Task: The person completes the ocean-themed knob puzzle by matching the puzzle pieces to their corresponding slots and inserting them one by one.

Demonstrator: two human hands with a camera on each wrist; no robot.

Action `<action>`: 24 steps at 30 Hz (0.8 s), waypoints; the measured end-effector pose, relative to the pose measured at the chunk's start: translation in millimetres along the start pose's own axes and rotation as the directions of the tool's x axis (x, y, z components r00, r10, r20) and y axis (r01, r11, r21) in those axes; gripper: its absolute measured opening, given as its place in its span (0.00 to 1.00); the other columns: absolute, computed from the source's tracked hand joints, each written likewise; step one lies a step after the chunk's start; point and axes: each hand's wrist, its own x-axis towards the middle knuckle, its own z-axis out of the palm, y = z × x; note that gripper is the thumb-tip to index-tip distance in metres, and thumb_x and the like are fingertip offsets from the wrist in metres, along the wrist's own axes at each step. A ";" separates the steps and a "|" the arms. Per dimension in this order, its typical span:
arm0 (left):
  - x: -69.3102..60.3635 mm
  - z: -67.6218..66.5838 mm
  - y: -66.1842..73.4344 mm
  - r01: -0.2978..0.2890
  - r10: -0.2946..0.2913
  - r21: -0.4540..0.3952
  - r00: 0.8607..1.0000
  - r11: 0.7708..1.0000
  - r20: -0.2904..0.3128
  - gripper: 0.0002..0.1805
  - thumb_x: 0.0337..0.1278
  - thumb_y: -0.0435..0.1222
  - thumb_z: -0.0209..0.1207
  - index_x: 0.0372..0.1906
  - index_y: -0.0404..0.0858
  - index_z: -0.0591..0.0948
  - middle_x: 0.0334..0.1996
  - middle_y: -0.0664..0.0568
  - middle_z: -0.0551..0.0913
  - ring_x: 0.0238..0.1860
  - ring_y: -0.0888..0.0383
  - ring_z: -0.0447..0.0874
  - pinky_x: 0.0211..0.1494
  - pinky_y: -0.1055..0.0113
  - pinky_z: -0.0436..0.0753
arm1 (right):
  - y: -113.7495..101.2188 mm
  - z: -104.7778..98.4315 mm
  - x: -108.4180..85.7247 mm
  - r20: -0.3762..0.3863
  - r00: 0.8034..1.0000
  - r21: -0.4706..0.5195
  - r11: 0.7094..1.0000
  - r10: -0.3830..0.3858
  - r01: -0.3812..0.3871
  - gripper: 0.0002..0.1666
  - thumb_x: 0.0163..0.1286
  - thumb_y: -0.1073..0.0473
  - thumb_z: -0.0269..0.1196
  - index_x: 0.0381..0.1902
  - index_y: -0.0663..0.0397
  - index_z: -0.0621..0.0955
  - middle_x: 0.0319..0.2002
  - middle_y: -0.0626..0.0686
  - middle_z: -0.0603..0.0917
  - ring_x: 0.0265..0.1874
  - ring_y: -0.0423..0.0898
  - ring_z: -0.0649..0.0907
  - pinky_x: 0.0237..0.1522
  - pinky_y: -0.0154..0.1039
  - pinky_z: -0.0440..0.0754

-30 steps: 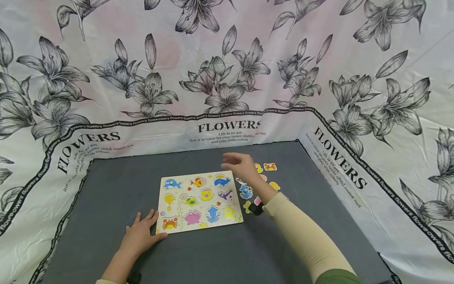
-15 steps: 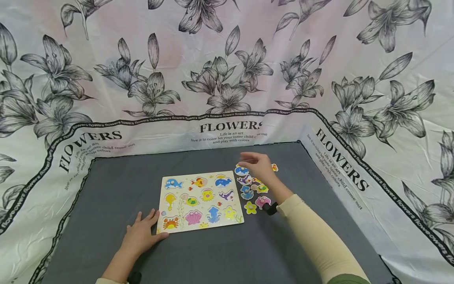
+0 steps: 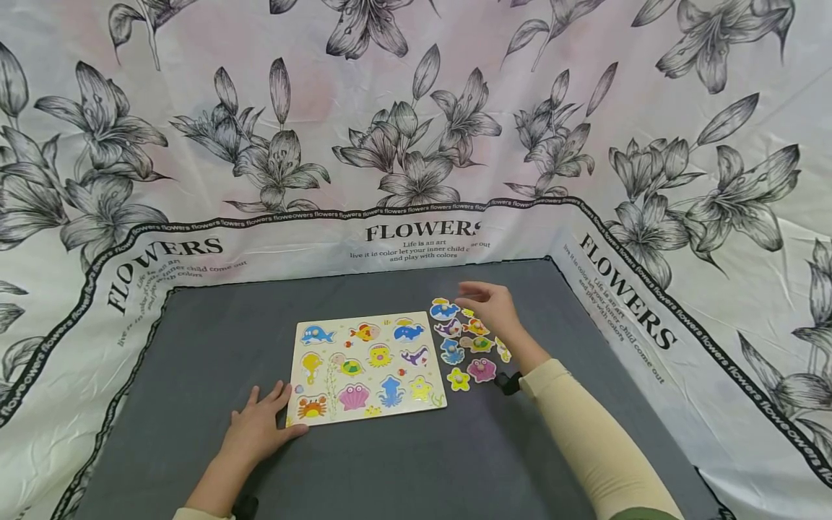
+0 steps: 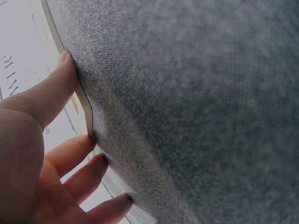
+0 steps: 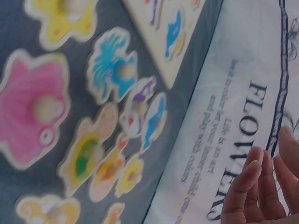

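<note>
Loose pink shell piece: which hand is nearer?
Right. The right hand hovers beyond the loose pink shell piece, on its far side; the left hand is across the board, touching its near left corner.

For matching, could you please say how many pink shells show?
2: a pink shell-shaped piece beside the cream rectangular board, a pink shell picture on it; others may be hidden.

The cream board is printed with blue, yellow, orange, pink and purple sea creatures, the shell piece is coloured pink, and the white curtain is patterned with black-lined lilies.
</note>
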 end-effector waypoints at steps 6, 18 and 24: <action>1.6 2.0 -0.8 0.003 -0.003 0.010 1.000 1.000 -0.003 0.58 0.45 0.66 0.69 0.77 0.37 0.64 0.76 0.36 0.61 0.76 0.24 0.47 0.64 0.18 0.55 | 15.4 -9.1 2.6 -0.009 0.998 0.076 0.996 0.056 -0.055 0.23 0.66 0.54 0.72 0.59 0.49 0.84 0.53 0.56 0.87 0.52 0.53 0.86 0.53 0.58 0.84; 0.8 2.0 -1.4 -0.001 0.001 0.005 1.000 1.000 -0.006 0.58 0.45 0.66 0.69 0.77 0.37 0.64 0.76 0.36 0.61 0.76 0.24 0.47 0.64 0.19 0.55 | 41.8 -13.3 1.4 -0.055 0.992 -0.083 0.989 0.117 -0.121 0.23 0.69 0.53 0.69 0.60 0.53 0.84 0.54 0.56 0.87 0.54 0.54 0.84 0.56 0.52 0.83; -0.4 0.9 -0.8 -0.001 0.001 -0.001 1.000 1.000 -0.003 0.58 0.45 0.66 0.69 0.77 0.37 0.65 0.76 0.36 0.62 0.76 0.24 0.47 0.64 0.19 0.55 | 57.4 -13.3 3.9 -0.044 0.987 -0.115 0.980 0.156 -0.160 0.22 0.69 0.57 0.69 0.59 0.59 0.83 0.53 0.59 0.86 0.52 0.55 0.84 0.53 0.49 0.84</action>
